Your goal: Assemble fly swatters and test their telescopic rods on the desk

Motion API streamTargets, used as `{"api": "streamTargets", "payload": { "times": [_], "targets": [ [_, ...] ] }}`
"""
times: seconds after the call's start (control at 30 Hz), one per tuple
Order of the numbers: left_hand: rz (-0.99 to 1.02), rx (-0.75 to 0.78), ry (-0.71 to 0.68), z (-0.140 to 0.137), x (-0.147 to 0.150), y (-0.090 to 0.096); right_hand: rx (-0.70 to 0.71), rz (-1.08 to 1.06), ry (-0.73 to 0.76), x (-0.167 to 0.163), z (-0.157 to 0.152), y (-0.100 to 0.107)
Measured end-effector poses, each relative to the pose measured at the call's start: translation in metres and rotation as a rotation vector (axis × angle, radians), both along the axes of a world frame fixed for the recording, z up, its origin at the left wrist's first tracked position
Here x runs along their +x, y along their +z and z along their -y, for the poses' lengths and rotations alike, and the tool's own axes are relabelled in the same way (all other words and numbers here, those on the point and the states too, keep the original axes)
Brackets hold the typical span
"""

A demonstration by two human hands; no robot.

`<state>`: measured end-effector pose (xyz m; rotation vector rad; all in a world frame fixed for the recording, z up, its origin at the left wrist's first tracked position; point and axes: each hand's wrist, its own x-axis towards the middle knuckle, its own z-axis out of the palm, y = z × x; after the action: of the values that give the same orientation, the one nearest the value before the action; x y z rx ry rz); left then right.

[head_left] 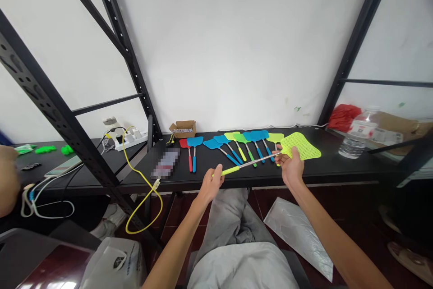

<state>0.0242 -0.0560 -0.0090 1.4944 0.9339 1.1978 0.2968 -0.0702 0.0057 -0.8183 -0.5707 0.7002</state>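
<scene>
A yellow-green fly swatter (pixel 302 145) with a metal telescopic rod is held between my two hands above the front of the black table (pixel 206 180). My left hand (pixel 212 183) is closed round the end of its handle. At the other end, my right hand (pixel 291 165) grips the neck just below the perforated head, thumb on top. Behind the rod several more swatters lie in a row, heads toward the wall: a red one (pixel 184 144), blue ones (pixel 195 141), a green one (pixel 241 138) and yellow-green ones (pixel 276 137).
A blurred-out phone (pixel 166 163) lies left, near a yellow cable (pixel 142 176). Behind it stands a small open cardboard box (pixel 184 129). A water bottle (pixel 359 133) and red bag (pixel 345 117) stand right. Black shelf posts (pixel 126 45) flank the table. Another person's arm (pixel 8 181) shows far left.
</scene>
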Motion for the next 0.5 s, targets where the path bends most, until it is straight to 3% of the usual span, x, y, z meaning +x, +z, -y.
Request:
{"api": "streamTargets", "payload": {
  "times": [0.13,0.33,0.5],
  "targets": [
    [-0.17,0.133,-0.045,0.005,0.004,0.003,0.004,-0.011,0.001,-0.002,0.002,0.002],
    [-0.331,0.156,-0.092,0.012,0.01,0.004,0.028,0.018,0.063,-0.021,0.005,0.0],
    [-0.349,0.169,-0.088,0.012,0.009,0.005,0.024,0.019,0.078,-0.03,0.005,-0.004]
  ]
}}
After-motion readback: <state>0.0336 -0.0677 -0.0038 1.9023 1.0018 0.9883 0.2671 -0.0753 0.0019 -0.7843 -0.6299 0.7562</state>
